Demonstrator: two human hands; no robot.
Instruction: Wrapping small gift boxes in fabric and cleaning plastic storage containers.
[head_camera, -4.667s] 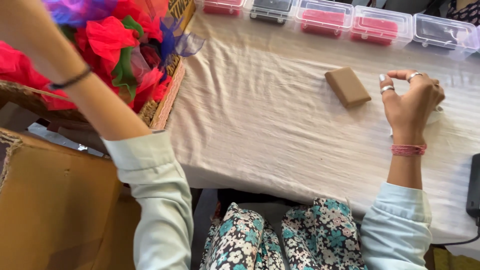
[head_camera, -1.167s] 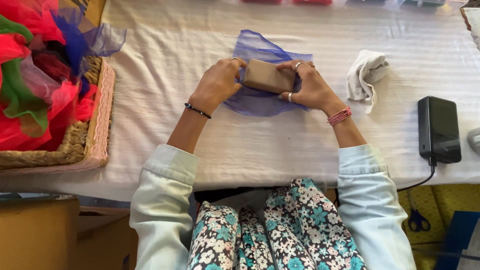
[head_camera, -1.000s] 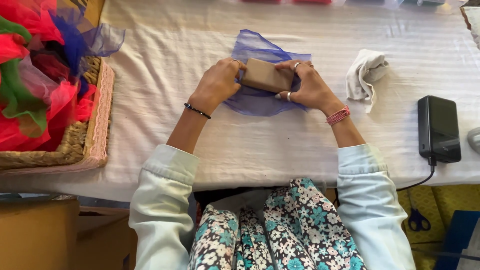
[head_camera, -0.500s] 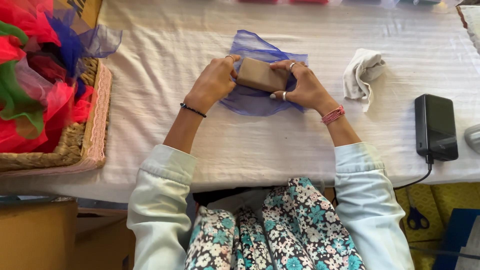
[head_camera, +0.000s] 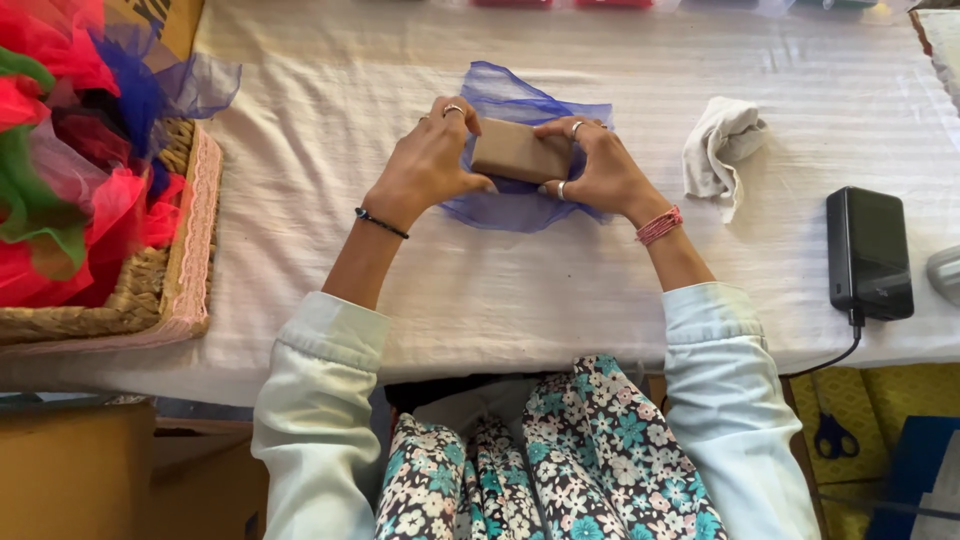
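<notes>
A small brown rectangular block (head_camera: 518, 152) lies on a sheet of sheer blue-purple mesh fabric (head_camera: 505, 108) spread on the white-clothed table (head_camera: 330, 150). My left hand (head_camera: 430, 160) grips the block's left end and my right hand (head_camera: 595, 170) grips its right end. Both hands rest over the mesh, and the block sits slightly tilted between them. Part of the mesh is hidden under my hands and the block.
A wicker basket (head_camera: 170, 290) full of red, green and blue mesh stands at the left. A crumpled white cloth (head_camera: 722, 150) lies right of my hands. A black device (head_camera: 868, 252) with a cable sits near the right edge. Cardboard boxes (head_camera: 70, 470) stand below left.
Earlier my left hand was in the basket and the block lay bare on the table. Now the mesh is spread out and both hands hold the block on it, barely shifting in the last second.
</notes>
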